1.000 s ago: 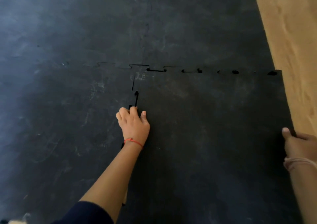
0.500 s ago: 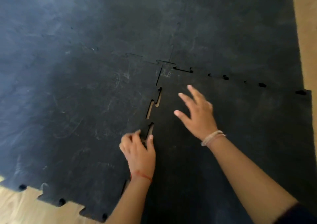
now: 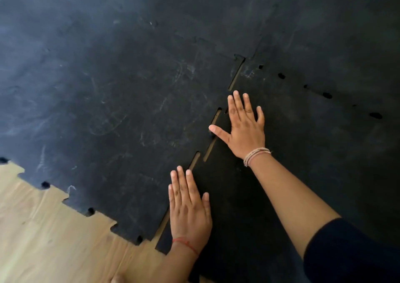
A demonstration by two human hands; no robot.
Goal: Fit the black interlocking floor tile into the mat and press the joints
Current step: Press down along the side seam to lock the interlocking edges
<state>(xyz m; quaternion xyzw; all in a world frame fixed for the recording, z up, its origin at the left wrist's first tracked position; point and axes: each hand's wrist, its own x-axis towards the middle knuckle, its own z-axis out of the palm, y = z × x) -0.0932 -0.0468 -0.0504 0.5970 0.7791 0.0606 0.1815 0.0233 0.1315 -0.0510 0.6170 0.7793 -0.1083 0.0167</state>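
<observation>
The black interlocking tile (image 3: 303,157) lies at the right, against the laid black mat (image 3: 108,92). Along their shared left joint (image 3: 207,152) narrow gaps show the wood floor beneath. The far joint (image 3: 326,95) shows several small dark holes. My left hand (image 3: 189,209), with a red thread at the wrist, lies flat with fingers together on the tile's near left edge. My right hand (image 3: 244,126), with bracelets at the wrist, lies flat on the tile with fingers spread, its thumb on the joint.
Light wood floor (image 3: 47,239) shows at the lower left beyond the mat's toothed near edge (image 3: 91,211). The mat fills the rest of the view and carries pale scuff marks.
My left hand has opened from a curled grip at the joint to lie flat. My right hand has come down flat on the tile beside the joint. The view has swung left.
</observation>
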